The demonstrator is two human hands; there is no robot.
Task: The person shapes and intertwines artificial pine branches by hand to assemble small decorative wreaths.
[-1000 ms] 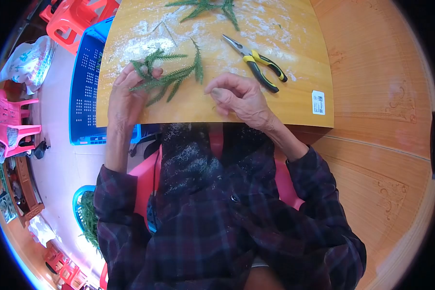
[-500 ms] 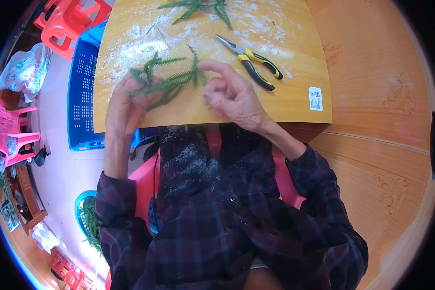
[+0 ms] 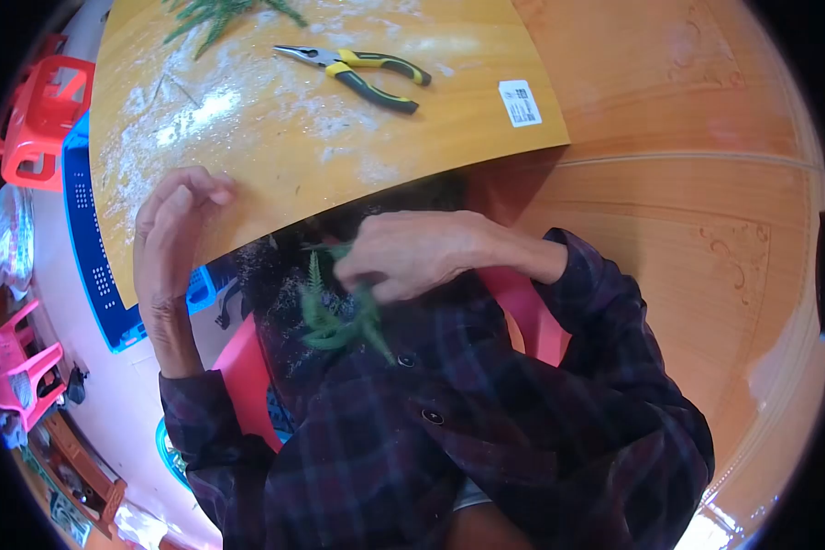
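green and feathery, the sprig point(image 3: 325, 330) hangs over the lap point(image 3: 280, 298), just off the near edge of the counter point(image 3: 275, 174). the right hand point(image 3: 408, 257) has it, fingers curled together and clamped on it; the exact pinch is hidden under the palm, and blur softens the outline. most of the sprig lies below and to the left of these fingers, on the torso side, with one small frond standing up beside the fingertips. its long axis is hard to fix because it forks, though the lower stem slants down toward the shirt point(image 3: 357, 440).

the left hand point(image 3: 181, 206) is well apart from the sprig, up and to the left, over the counter's near left corner. its fingers bend inward with nothing visible between them; whether the tips meet, i cannot tell.

pliers point(image 3: 337, 68) lie on the counter, nose to the left, handles spread to the right, touching neither hand. white powder point(image 3: 142, 128) is scattered around, a label point(image 3: 521, 103) sits near the right edge, and branches point(image 3: 215, 16) lie farther off. left of the counter are a crate point(image 3: 87, 211), a stool point(image 3: 50, 101) and a chair point(image 3: 41, 362).
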